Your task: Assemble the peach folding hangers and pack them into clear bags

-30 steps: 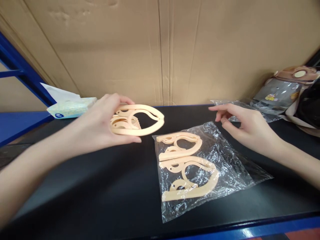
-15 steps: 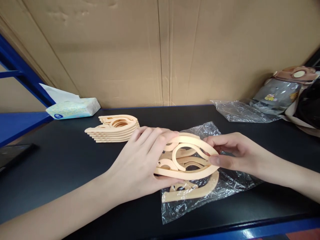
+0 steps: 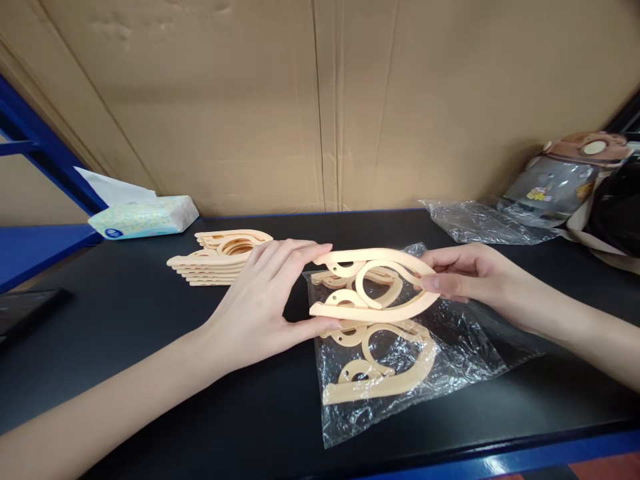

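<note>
I've got the folded beige hanger [image 3: 400, 313] mid-view, held over the far part of a clear plastic bag [image 3: 450, 363], rounded end pointing R, the two arm ends L. Looks raised off the bag, tho can't tell from this angle if any edge touches.

My R hand [image 3: 483, 280] is clamped on it: thumb on top of the rounded end, fingers tucked behind/under. My L hand [image 3: 260, 303] straddles the arm ends, fingers at the upper one, thumb along the lower one, w/ a gap btwn palm & plastic. Thumb & fingers spread apart there; can't tell if they actually press on the hanger or just sit against it.

Inside the bag, 2 more hangers, same colour: near one [image 3: 400, 387] mostly visible thru the film, far one [image 3: 327, 279] partly hidden under the held piece. Bag lies flat on the black tabletop [image 3: 210, 420], crinkled & shiny.

Just past the L hand, a neat stack of hangers [image 3: 200, 262], R end partly behind the fingers. Back L, a tissue pack [image 3: 145, 217] w/ one sheet sticking up; L edge, a dark flat item [image 3: 30, 313], cut off, can't ID.

Back R, a second clear bag [image 3: 480, 223], next to a see-thru bottle [image 3: 555, 190] w/ brown lid. Cardboard [image 3: 225, 107] stands behind everything, blue frame [image 3: 45, 150] far L.
</note>
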`<state>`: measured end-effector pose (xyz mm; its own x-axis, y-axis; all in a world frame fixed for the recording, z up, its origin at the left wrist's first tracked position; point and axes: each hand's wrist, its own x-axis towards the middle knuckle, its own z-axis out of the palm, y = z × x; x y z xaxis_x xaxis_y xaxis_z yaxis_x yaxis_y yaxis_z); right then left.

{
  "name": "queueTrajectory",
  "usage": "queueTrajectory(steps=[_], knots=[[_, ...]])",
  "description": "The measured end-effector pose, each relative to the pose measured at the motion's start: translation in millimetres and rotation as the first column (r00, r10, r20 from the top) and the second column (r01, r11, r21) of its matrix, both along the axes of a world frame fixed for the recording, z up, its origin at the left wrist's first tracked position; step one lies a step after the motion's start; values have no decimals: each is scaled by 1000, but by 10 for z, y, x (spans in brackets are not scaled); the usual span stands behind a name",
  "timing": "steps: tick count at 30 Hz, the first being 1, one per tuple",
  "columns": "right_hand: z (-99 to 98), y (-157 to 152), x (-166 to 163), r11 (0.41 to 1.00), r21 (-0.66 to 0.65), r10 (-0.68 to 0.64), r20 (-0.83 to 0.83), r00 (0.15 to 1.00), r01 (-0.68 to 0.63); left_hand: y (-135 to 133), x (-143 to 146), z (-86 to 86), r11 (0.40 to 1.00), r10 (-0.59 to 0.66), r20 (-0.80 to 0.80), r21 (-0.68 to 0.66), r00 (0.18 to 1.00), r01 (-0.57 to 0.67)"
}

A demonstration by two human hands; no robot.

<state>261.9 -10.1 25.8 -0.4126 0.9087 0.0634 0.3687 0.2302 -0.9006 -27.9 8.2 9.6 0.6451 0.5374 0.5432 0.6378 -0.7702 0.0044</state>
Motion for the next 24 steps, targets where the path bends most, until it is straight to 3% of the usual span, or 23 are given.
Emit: queueTrajectory(steps=[10,20,24], knots=[[-19,16,-1,1000,18,-1,-1,1000,1,-23,1,2,1000,-10,12,-7,1000,10],[-33,9,-23,1000,1,23,-10,1000,-23,-51,37,-10,989,-66,68,-130,996,75],[-38,15,-27,1000,18,22,-10,1000,-22,-46,43,-7,993,-68,61,-89,996,73]])
